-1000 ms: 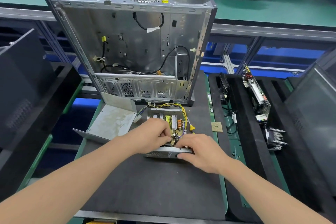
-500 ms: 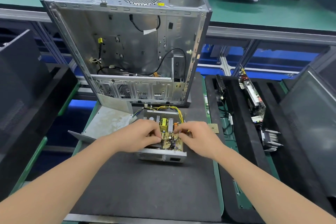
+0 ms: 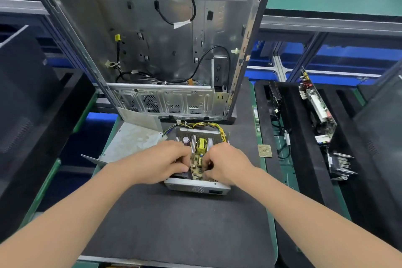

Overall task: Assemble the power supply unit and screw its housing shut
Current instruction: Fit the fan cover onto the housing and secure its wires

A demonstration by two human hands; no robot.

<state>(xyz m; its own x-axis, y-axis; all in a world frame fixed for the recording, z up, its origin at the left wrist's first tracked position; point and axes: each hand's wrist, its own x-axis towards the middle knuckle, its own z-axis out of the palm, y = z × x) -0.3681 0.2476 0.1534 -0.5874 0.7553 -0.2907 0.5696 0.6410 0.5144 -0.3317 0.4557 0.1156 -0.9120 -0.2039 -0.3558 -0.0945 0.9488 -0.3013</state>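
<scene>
Fingers [image 3: 182, 159] of the left hand [image 3: 161, 163] and right hand [image 3: 227, 164] curl down and pinch the board [image 3: 199, 158] from both sides. It sits inside the open housing [image 3: 195, 188] on the table [image 3: 174, 224]. Yellow wires [image 3: 208, 125] leave the far end. The lid [image 3: 132, 143] lies just left, with a case [image 3: 152, 50] behind.

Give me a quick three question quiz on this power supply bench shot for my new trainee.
1. True or false: the power supply housing is already closed on top.
2. Where does the loose metal cover lie? A) left of the housing B) right of it C) on top of it
3. Fill in: the left hand and right hand both reach into the housing, fingers on the ___.
Key: 1 false; 2 A; 3 circuit board.
</scene>
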